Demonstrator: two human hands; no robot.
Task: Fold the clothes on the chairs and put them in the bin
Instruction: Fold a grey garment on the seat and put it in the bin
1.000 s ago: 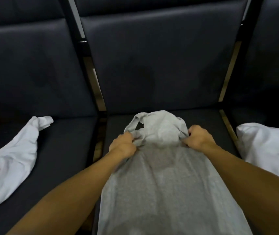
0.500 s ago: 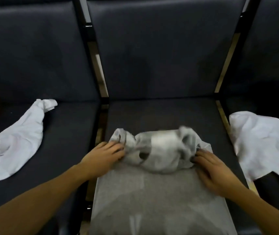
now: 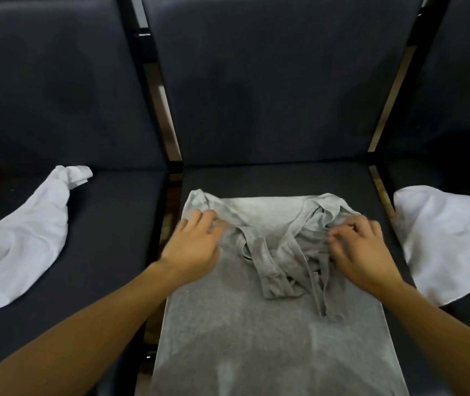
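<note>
A grey sleeveless top lies flat on the middle chair's dark seat. Its strap end is folded down onto its body, and the straps lie bunched and tangled near the middle. My left hand rests on the top's left upper corner with its fingers spread and nearly straight. My right hand is at the right upper corner, its fingers curled into the bunched strap fabric. Both hands are slightly blurred. No bin is in view.
A crumpled white garment lies on the left chair's seat. Another white garment is spread on the right chair's seat. Dark chair backs stand behind, with black frame bars between the seats.
The strap end was carried from the far edge down onto the top's body. The bunched fabric has since spread flatter and wider, and both hands moved apart to its upper corners.
</note>
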